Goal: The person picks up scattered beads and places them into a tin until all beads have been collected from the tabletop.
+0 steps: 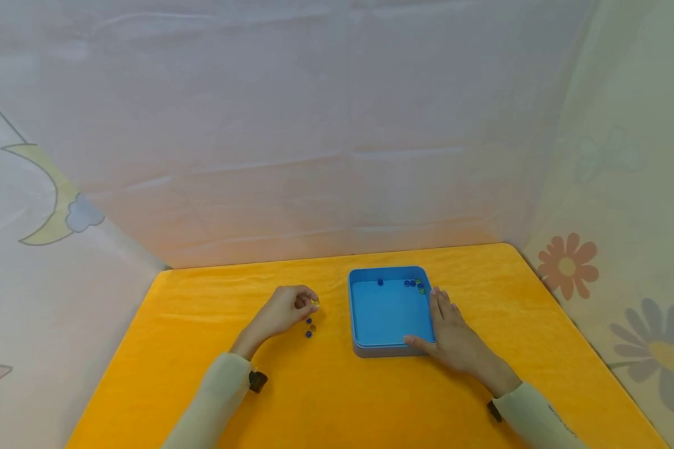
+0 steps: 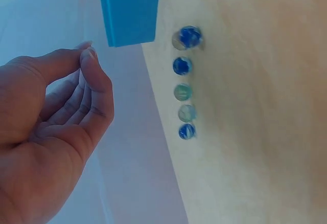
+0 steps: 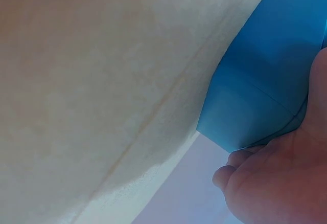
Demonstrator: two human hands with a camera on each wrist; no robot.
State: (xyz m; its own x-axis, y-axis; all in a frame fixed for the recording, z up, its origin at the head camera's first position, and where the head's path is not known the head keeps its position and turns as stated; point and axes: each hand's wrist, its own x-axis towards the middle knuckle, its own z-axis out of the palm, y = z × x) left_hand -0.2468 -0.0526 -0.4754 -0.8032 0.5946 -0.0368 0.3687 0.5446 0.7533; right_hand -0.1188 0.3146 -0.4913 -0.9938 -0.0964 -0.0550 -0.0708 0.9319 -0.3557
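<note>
glass marbles (image 1: 309, 334) line up near-to-far; left hand (image 1: 283, 310): fingertips meeting, grip unclear; right hand (image 1: 462, 344): thumb spread.

One blue tray (image 1: 390, 315), at least ten marbles (image 2: 182, 66)

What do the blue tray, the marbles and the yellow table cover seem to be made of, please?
Blue tray: smooth, satin plastic or painted metal; its even colour and rounded corners leave that open.
Marbles: probably smooth clear glass, as coloured swirls show inside them.
Yellow table cover: likely soft plush or velvet-like fabric, matt, given its mottled, brushed-looking surface.
</note>
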